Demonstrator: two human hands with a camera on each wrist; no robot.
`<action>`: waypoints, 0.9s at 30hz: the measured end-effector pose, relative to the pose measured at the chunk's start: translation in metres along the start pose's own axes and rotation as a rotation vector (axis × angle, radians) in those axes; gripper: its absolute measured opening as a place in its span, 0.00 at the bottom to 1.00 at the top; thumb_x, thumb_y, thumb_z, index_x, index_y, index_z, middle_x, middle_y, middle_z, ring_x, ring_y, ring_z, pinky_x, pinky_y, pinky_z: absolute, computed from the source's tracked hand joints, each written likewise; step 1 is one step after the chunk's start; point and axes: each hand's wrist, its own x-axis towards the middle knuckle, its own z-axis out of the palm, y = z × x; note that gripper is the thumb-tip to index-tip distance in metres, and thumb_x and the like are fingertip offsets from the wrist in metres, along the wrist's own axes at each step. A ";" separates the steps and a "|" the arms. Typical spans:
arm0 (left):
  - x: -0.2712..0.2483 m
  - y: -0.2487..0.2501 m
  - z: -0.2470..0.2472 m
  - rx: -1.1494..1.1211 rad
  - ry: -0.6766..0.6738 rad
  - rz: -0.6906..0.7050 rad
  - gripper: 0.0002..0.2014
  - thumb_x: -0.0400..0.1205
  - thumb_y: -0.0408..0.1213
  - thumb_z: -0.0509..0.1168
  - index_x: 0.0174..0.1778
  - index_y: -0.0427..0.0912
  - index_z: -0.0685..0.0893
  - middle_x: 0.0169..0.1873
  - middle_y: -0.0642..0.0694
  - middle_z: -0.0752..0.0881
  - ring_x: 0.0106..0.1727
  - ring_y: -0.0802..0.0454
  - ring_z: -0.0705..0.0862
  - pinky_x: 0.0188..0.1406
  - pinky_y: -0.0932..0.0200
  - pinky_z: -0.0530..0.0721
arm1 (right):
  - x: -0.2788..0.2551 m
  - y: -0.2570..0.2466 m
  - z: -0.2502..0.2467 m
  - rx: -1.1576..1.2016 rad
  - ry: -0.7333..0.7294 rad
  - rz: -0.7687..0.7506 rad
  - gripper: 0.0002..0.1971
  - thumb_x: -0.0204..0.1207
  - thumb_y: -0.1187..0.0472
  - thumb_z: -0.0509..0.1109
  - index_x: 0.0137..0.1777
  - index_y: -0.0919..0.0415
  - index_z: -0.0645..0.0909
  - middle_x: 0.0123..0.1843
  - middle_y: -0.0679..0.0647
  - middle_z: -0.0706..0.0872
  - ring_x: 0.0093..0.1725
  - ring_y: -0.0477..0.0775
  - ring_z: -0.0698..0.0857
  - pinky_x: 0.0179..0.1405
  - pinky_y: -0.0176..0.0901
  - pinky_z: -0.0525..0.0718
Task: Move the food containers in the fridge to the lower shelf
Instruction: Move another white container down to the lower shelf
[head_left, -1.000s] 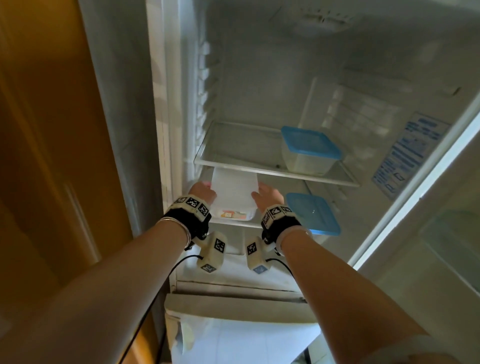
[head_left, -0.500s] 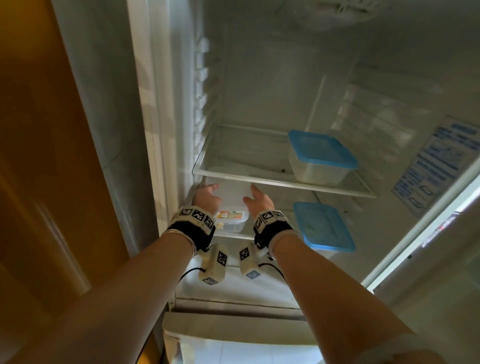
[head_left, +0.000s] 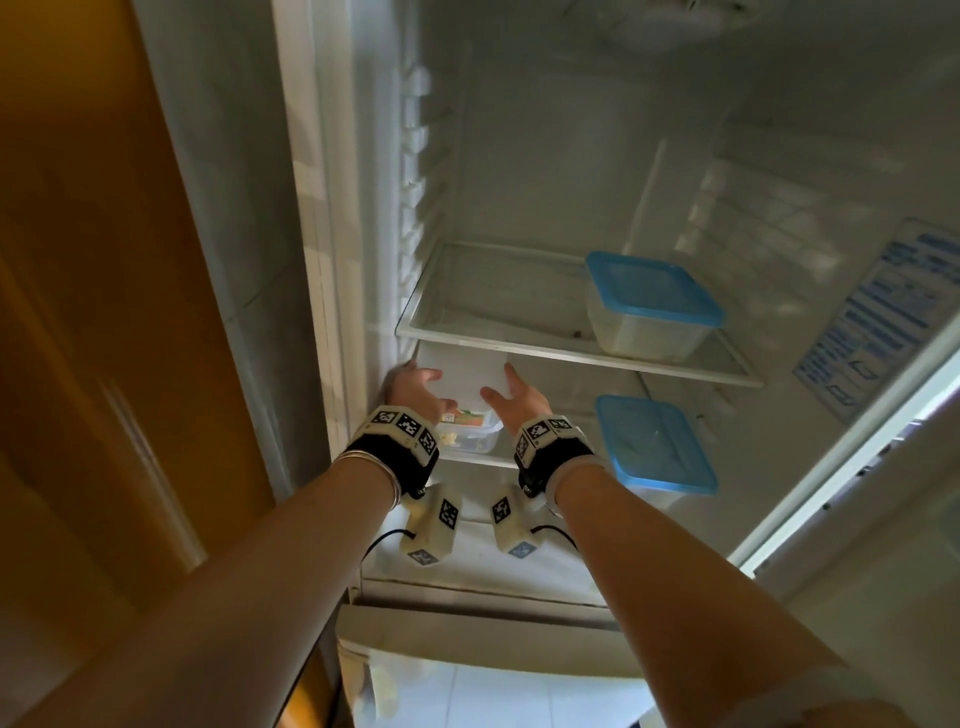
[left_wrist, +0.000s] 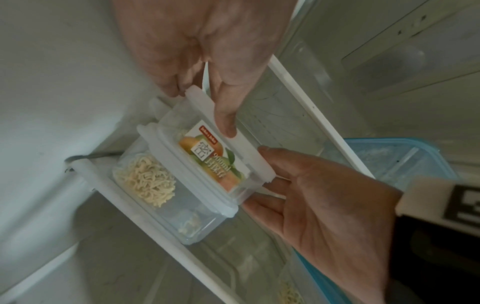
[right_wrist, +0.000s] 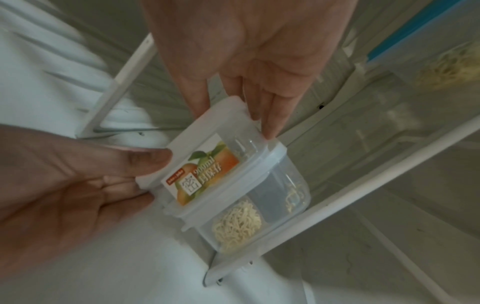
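Note:
A clear container (head_left: 467, 434) with a white lid and a fruit label holds noodles. It stands at the front left of the lower shelf (head_left: 470, 461), seen too in the wrist views (left_wrist: 182, 185) (right_wrist: 233, 185). My left hand (head_left: 415, 387) (left_wrist: 218, 98) holds its left side, thumb on the lid. My right hand (head_left: 514, 400) (right_wrist: 246, 82) holds the right side, fingertips on the lid's edge. One blue-lidded container (head_left: 652, 306) stands on the upper shelf (head_left: 519, 345). Another blue-lidded container (head_left: 654, 444) sits on the lower shelf, right of my hands.
The fridge's left wall (head_left: 415, 156) with its shelf rails is close beside my left hand. The open door (head_left: 872, 317) with a blue sticker stands at the right. A white drawer front (head_left: 467, 623) lies below the shelves. An orange wooden panel (head_left: 104, 260) flanks the fridge on the left.
Both hands have carried the clear container down and further in. It was tilted with its lid towards me and now stands on the lower shelf. My fingers have straightened a little.

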 end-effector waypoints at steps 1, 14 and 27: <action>0.001 0.001 0.000 -0.003 0.011 -0.002 0.26 0.76 0.28 0.71 0.71 0.40 0.78 0.80 0.45 0.65 0.77 0.47 0.72 0.68 0.71 0.73 | 0.000 0.000 -0.001 -0.015 -0.006 -0.002 0.34 0.82 0.46 0.57 0.84 0.51 0.47 0.82 0.57 0.65 0.79 0.59 0.69 0.75 0.47 0.69; 0.006 0.004 0.001 0.069 0.049 0.022 0.22 0.79 0.29 0.67 0.71 0.37 0.78 0.79 0.43 0.69 0.79 0.46 0.70 0.77 0.63 0.65 | 0.008 -0.004 0.003 -0.015 -0.032 0.033 0.33 0.84 0.47 0.55 0.84 0.48 0.43 0.82 0.59 0.65 0.78 0.61 0.70 0.75 0.51 0.70; -0.025 0.019 -0.004 0.166 0.009 -0.017 0.25 0.83 0.42 0.61 0.76 0.40 0.71 0.77 0.44 0.73 0.77 0.47 0.72 0.76 0.59 0.66 | -0.020 0.006 -0.009 -0.168 0.004 -0.004 0.30 0.86 0.51 0.51 0.84 0.60 0.48 0.82 0.59 0.64 0.78 0.62 0.70 0.73 0.51 0.71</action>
